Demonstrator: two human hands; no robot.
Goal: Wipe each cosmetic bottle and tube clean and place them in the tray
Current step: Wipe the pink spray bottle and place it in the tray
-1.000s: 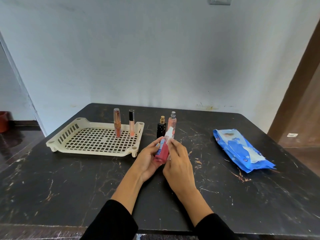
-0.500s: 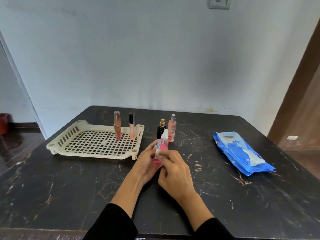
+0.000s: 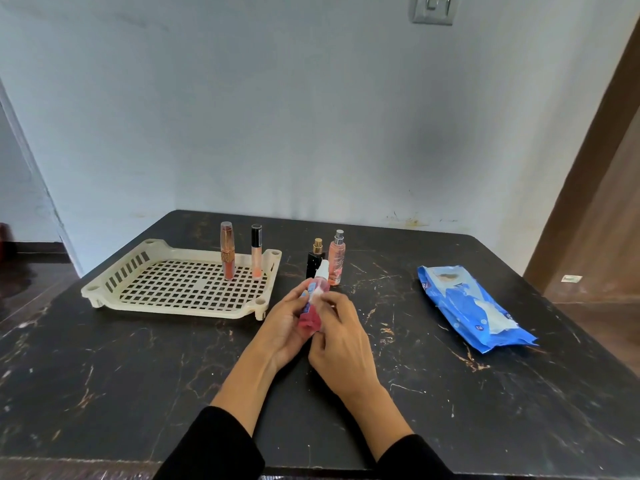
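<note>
Both hands meet above the centre of the dark marbled surface point(image 3: 138, 393). The left hand point(image 3: 282, 327) grips the pink spray bottle point(image 3: 313, 306), white nozzle pointing toward 12 o'clock. The right hand point(image 3: 341, 344) pinches a white wipe point(image 3: 317, 296) against the bottle's upper body. At 10 o'clock, the cream tray point(image 3: 131, 271) carries two upright tubes point(image 3: 227, 252) in its far right corner. At 12 o'clock, a black bottle point(image 3: 316, 256) and a peach bottle point(image 3: 336, 259) stand side by side. At 3 o'clock lies the blue wipe packet point(image 3: 467, 306).
</note>
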